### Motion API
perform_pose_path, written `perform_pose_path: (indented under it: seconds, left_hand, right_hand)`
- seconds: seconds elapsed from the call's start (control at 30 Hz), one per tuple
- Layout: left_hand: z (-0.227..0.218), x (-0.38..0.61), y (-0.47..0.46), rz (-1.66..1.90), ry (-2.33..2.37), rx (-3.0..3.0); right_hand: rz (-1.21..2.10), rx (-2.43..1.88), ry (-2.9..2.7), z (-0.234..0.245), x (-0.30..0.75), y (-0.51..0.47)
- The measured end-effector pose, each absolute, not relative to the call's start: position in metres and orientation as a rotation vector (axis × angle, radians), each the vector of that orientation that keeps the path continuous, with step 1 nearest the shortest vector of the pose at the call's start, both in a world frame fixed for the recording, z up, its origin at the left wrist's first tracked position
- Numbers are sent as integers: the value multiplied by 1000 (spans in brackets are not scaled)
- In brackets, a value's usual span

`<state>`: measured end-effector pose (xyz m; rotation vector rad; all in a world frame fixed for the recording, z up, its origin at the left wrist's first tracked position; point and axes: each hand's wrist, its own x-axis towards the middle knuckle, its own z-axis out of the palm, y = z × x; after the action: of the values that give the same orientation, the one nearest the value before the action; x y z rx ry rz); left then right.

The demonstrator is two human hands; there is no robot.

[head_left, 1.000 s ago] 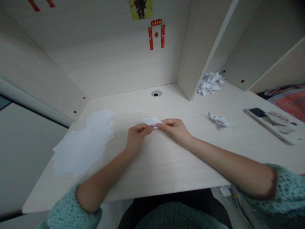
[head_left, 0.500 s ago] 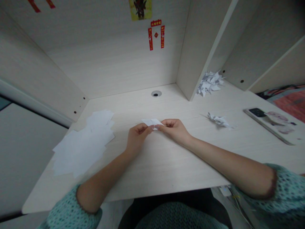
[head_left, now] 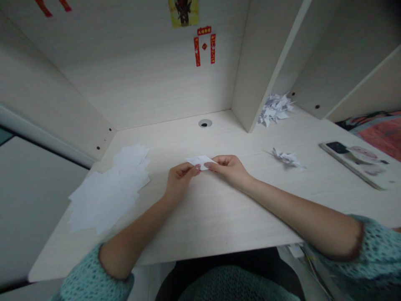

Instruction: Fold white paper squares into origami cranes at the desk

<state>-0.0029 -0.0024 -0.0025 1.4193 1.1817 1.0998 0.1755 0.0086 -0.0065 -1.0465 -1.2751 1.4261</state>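
Note:
A small folded piece of white paper (head_left: 199,160) lies at the middle of the pale wooden desk (head_left: 219,209). My left hand (head_left: 179,179) pinches its near left edge with curled fingers. My right hand (head_left: 229,169) pinches the near right edge, fingers bent. Both thumbs and forefingers meet over the paper, and the two hands almost touch. Part of the paper is hidden under the fingertips.
A loose spread of white paper sheets (head_left: 109,190) covers the desk's left side. One folded paper figure (head_left: 285,157) lies to the right, and a heap of several more (head_left: 275,108) sits in the shelf compartment. A phone (head_left: 357,162) rests at the far right. A cable hole (head_left: 204,123) is at the back.

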Motion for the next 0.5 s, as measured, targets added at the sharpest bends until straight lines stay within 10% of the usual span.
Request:
perform_pose_path:
  seconds: [0.5]
  left_hand:
    - [6, 3, -7, 1115, 1230, 1428]
  right_hand:
    - [1433, -1040, -1257, -3, 172, 1]
